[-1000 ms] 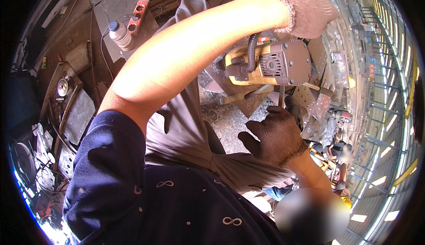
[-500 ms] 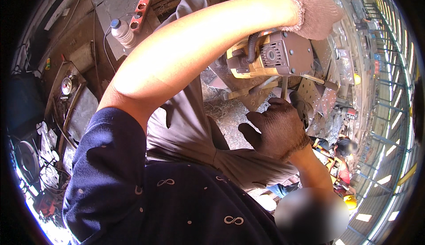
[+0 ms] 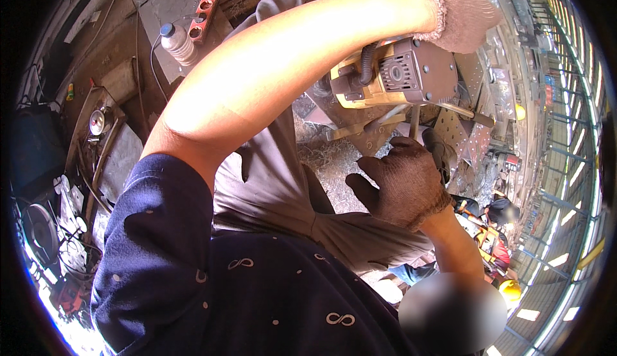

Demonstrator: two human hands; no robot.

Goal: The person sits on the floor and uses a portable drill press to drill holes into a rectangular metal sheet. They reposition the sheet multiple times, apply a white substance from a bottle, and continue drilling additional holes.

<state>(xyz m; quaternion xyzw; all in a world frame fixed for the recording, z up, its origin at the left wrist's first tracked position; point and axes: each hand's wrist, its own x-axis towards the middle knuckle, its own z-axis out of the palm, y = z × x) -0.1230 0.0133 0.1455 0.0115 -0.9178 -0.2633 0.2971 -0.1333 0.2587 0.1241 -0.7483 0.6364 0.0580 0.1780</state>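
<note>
A yellow and dark grey magnetic drill (image 3: 421, 73) stands beyond my lap, with a vented motor housing, a black corrugated cable sleeve and metal feed handles (image 3: 464, 113). My left hand (image 3: 464, 10), in a brown knitted glove, lies over the drill's far upper side; its fingers are hidden. In a matching glove, my right hand (image 3: 406, 185) is just below the drill. Some of its fingers curl at the end of one feed handle (image 3: 414, 122), while the thumb and a finger stick out to the left. Drilled metal plates (image 3: 450, 132) lie around the drill.
A blue-capped bottle (image 3: 177, 44) and a red power strip (image 3: 203, 18) sit on a metal plate at upper left. Metal shavings (image 3: 331, 173) cover the ground between my legs. An angle grinder-like tool (image 3: 99, 122) lies at left. Other people (image 3: 498, 246) are at lower right.
The drill and its handles sit slightly differently in the picture, with a small shift of view. Both hands keep nearly the same places and poses.
</note>
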